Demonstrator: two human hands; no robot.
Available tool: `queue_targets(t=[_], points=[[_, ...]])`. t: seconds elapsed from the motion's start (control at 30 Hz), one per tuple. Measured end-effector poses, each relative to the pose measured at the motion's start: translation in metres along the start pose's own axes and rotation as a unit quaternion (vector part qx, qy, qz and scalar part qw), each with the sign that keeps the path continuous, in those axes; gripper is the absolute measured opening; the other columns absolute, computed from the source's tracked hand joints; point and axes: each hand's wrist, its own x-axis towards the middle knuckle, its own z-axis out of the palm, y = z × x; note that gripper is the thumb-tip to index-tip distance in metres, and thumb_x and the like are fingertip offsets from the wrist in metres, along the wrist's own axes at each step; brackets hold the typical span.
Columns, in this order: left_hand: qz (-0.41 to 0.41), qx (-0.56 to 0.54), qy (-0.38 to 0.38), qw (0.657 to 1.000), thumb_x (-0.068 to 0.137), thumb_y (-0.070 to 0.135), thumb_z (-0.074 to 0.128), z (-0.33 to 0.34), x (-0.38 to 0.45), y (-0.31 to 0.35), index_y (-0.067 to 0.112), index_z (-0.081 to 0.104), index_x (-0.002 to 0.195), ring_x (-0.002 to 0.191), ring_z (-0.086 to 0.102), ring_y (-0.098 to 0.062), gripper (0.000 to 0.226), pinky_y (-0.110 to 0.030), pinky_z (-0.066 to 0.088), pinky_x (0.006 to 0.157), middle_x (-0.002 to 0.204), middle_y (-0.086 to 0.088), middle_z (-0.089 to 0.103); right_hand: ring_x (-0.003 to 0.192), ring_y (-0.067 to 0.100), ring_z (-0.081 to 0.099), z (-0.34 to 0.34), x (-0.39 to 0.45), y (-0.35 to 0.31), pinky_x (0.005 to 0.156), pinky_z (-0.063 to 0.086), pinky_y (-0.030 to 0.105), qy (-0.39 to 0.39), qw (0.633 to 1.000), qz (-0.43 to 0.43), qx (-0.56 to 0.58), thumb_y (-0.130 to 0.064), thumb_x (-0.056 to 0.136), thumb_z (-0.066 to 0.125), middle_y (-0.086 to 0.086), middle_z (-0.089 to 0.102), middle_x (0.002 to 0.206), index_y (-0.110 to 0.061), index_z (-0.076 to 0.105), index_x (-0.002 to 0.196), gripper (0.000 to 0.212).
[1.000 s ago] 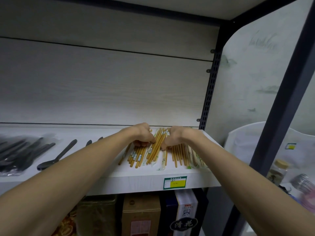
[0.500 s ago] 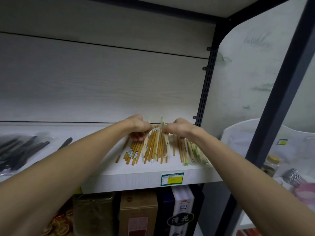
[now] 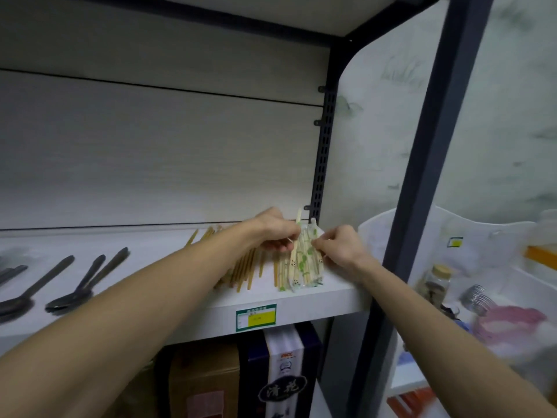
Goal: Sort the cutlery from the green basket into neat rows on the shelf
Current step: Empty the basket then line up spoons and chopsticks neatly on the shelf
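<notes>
up on the white shelf, both hands at the pale chopsticks near the right end. left hand curled, fingertips pinching the left edge of the pale bundle; right hand curled too, thumb and fingers pinching the right edge. printed with green leaves and small pandas, partly in clear wrap, fanned out with tips toward the back wall, one stick poking up above the rest. just left of them, brown chopsticks in a loose row, partly hidden under the left forearm. farther left, well apart, dark spoons lying handle-back on the same shelf, more dark cutlery at the far left edge, blurred. no green basket in view.

on the shelf's front lip, a green-framed price tag with a yellow patch; print too small to read. below, a brown carton with a pinkish label, unreadable, and beside it a dark blue and white box bearing "清花" in white script on a dark oval, with a small red logo above, perhaps "picc", not sharp enough to be sure. right of the dark upright post, a white bin with a small yellow sticker, a cork-topped jar, a metal coil and something pink, all blurred.
</notes>
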Motion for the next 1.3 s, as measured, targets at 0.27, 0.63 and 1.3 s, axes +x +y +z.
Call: queue_targets(t=[0.27, 0.63, 1.3], points=[[0.018, 0.167, 0.081, 0.983, 0.084, 0.022, 0.065, 0.020, 0.010, -0.014, 0.011, 0.075, 0.064, 0.056, 0.068, -0.012, 0.026, -0.027, 0.055, 0.064, 0.057, 0.000, 0.072, 0.106, 0.026, 0.066, 0.012, -0.001, 0.004, 0.089, 0.055, 0.038, 0.038, 0.984, -0.066, -0.161, -0.035, 0.089, 0.061, 0.001, 0.073, 0.114, -0.023, 0.069, 0.123, 0.037], [0.178, 0.394, 0.075, 0.899, 0.102, 0.036, 0.039, 0.030, 0.011, -0.032, 0.021, 0.063, 0.121, 0.117, 0.057, -0.027, 0.034, -0.040, 0.045, 0.088, 0.131, -0.002, 0.059, 0.082, 0.030, 0.058, 0.018, -0.002, 0.007, 0.064, 0.043, 0.034, 0.047, 0.957, -0.126, -0.256, -0.018, 0.095, 0.041, 0.005, 0.062, 0.084, -0.014, 0.062, 0.079, 0.026], [0.100, 0.413, -0.046, 0.904, 0.108, 0.051, 0.010, 0.023, -0.002, -0.040, 0.015, 0.010, 0.163, 0.156, 0.008, -0.019, 0.065, -0.039, 0.009, 0.126, 0.170, -0.003, 0.008, 0.120, 0.029, 0.057, 0.025, -0.003, 0.003, 0.100, 0.046, 0.043, -0.076, 0.945, -0.203, -0.244, -0.029, 0.104, 0.038, 0.005, 0.063, 0.130, -0.013, 0.063, 0.123, 0.036]])
